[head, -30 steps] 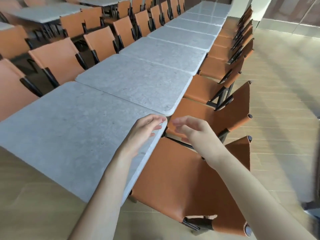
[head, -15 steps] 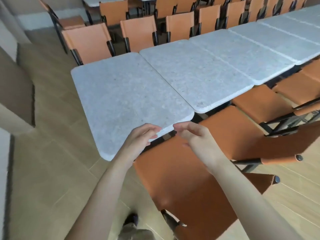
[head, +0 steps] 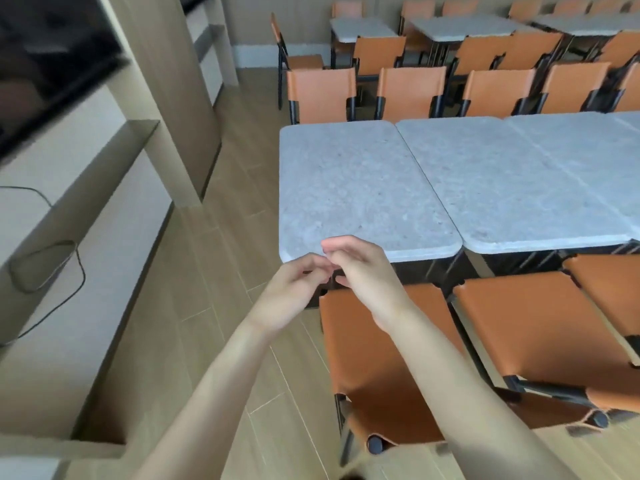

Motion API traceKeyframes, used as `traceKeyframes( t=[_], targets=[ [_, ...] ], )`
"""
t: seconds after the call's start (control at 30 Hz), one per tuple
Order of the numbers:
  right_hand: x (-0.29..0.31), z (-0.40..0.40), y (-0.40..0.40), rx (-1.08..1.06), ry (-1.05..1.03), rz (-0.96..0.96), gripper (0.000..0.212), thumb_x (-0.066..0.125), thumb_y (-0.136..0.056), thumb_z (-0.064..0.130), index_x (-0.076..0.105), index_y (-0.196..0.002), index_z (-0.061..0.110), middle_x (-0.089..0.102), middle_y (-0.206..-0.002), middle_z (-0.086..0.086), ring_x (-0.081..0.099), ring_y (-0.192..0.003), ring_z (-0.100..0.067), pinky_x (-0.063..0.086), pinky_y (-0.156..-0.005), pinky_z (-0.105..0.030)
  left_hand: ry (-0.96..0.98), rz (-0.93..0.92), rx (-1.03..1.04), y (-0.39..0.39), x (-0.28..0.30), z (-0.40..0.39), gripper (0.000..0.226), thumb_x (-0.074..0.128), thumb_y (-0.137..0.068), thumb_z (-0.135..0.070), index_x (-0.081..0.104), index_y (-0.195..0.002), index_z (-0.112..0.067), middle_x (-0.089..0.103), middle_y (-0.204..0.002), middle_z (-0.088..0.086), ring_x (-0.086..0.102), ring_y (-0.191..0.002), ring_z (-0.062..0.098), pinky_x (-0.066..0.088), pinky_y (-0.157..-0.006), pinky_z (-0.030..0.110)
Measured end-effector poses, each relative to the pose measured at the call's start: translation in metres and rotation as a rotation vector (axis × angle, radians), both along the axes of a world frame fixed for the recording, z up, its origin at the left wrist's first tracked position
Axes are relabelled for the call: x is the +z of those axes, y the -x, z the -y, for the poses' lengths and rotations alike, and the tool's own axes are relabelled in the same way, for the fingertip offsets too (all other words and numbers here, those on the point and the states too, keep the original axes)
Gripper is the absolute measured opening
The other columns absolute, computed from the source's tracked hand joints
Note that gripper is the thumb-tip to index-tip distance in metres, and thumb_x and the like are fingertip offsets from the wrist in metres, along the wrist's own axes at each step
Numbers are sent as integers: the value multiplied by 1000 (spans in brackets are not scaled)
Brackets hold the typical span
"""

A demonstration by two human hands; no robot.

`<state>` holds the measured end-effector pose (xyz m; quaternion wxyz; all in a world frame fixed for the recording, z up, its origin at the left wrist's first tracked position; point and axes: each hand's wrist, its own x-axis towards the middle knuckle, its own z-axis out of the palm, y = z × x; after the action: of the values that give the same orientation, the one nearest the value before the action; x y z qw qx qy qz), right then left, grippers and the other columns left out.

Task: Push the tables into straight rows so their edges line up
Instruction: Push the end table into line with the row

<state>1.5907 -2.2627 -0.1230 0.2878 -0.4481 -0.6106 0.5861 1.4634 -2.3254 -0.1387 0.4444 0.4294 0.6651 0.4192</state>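
A row of grey stone-look tables runs to the right. The end table [head: 353, 188] abuts the second table [head: 512, 188], and their near edges look about level. My left hand [head: 294, 292] and my right hand [head: 363, 271] hover together just in front of the end table's near left corner. Both have loosely curled fingers whose tips meet, and neither holds anything. The right fingertips overlap the table's near edge in the view; contact with it is unclear.
An orange chair [head: 381, 358] stands under my arms, with another orange chair [head: 540, 323] to its right. More orange chairs [head: 322, 91] line the far side. A wooden wall unit [head: 104, 209] with a cable is at left, across a strip of wood floor [head: 221, 258].
The view has swung left to the end of the row. My hands have come together at the end table's near left corner, their fingers more curled than before.
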Motion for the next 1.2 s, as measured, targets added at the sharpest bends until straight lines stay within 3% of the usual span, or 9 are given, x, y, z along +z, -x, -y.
traceKeyframes(
  t=[0.1,0.17,0.3,0.4,0.63,0.83,1.07,1.2],
  targets=[
    [2,35,0,26,-27,-26,23,57,-97,17,73,-110,26,71,-110,13,66,-106,-1,50,-105,-39,-41,2,69,-4,7,41,23,50,-103,-18,70,-100,-30,73,-96,-22,66,-98,-6,45,-81,15],
    [2,59,-7,-11,-46,-62,23,57,-97,15,73,-109,27,71,-112,15,64,-112,-4,49,-107,-41,-79,7,99,-9,11,65,21,51,-103,-17,69,-108,-27,70,-94,-25,64,-99,-8,46,-87,17],
    [1,105,-34,-133,-67,-133,26,55,-97,11,72,-111,25,69,-114,15,64,-114,-8,49,-106,-43,-174,56,178,-26,17,108,26,54,-102,-16,63,-124,-26,65,-120,-17,59,-121,2,44,-110,33],
    [7,133,-59,-226,-61,-177,28,53,-99,8,70,-116,23,67,-118,11,64,-115,-9,51,-104,-44,-196,94,194,-43,24,137,30,53,-102,-14,60,-129,-25,62,-133,-15,58,-123,2,45,-111,36],
    [30,161,-116,-311,-106,-213,29,54,-98,7,70,-118,22,67,-119,10,64,-115,-8,53,-102,-40,-171,101,155,-87,43,173,30,54,-102,-17,61,-130,-25,60,-133,-16,59,-119,1,47,-109,35],
    [42,160,-160,-323,-127,-236,30,55,-98,7,71,-115,24,68,-117,12,64,-114,-6,53,-102,-39,-165,87,96,-125,50,175,37,55,-101,-25,58,-136,-36,55,-140,-21,56,-114,-13,44,-112,33],
    [50,141,-227,-295,-140,-193,29,56,-96,7,72,-113,25,69,-115,12,65,-109,-6,53,-101,-40,-235,150,170,-194,56,152,54,56,-101,-25,40,-151,-39,41,-150,-22,50,-98,-32,36,-118,37],
    [49,127,-261,-245,-162,-152,28,55,-97,9,72,-111,27,69,-115,12,66,-106,-8,53,-102,-42,-226,175,174,-228,44,140,53,57,-101,-26,43,-150,-38,43,-149,-22,43,-130,-13,35,-119,41]
  ],
)
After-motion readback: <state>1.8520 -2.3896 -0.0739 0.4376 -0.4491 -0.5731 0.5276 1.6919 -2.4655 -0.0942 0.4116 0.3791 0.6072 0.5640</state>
